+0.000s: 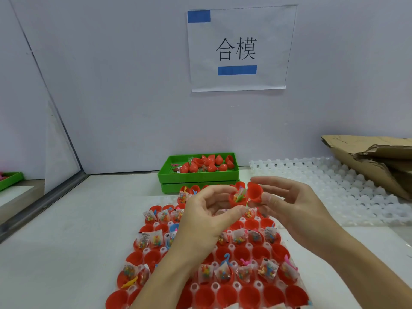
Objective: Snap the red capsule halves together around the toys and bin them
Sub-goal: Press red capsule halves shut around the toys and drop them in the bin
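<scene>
My left hand [207, 217] pinches a red capsule half [236, 200] that holds a green and yellow toy. Just right of it, my right hand [287, 204] pinches an empty red capsule half [254, 191], its open side turned toward the filled half. The two halves are close together but apart. Both are held above a white holder tray [225, 253] filled with several red halves, many with small candy bags and plastic toys. A green bin [198, 172] at the back holds several closed red capsules.
A stack of empty white holder trays [334, 188] lies at the right, with flattened cardboard [376, 159] behind it. A paper sign [238, 47] hangs on the back wall. A second green tray [10, 180] shows at the far left, beyond a partition.
</scene>
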`<state>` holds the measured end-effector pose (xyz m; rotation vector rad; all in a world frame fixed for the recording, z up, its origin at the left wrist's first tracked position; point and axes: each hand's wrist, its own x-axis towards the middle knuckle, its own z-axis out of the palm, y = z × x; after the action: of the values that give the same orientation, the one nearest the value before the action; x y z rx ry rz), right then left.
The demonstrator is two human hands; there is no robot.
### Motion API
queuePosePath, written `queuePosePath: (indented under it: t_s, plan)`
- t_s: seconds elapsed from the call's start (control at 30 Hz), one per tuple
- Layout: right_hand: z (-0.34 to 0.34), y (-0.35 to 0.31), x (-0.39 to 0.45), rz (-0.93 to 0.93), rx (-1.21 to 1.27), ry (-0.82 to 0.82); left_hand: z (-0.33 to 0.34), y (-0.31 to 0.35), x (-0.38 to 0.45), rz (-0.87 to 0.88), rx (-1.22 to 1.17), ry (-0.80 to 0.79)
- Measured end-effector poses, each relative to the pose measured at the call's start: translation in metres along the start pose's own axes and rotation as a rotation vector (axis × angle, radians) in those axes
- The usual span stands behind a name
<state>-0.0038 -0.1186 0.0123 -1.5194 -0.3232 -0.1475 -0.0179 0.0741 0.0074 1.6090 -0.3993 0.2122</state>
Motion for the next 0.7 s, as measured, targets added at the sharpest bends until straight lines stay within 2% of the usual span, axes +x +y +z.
queuePosePath:
  t_s: [0.23, 0.5, 0.7]
  plan:
    - [0.0023, 0.0034, 0.0001, 0.064, 0.158, -0.074, 0.0009, -0.0037, 0.0027, -0.046, -0.057, 0.062]
    - [0.0061, 0.0040, -0.0003, -0.085, 0.019, 0.053, 0.0015, -0.0031, 0.0014, -0.070, -0.089, 0.028]
    - [0.0071, -0.0012, -0.0018, -0.231, -0.159, -0.023, 0.0013, -0.0021, 0.0008, -0.017, 0.059, 0.014]
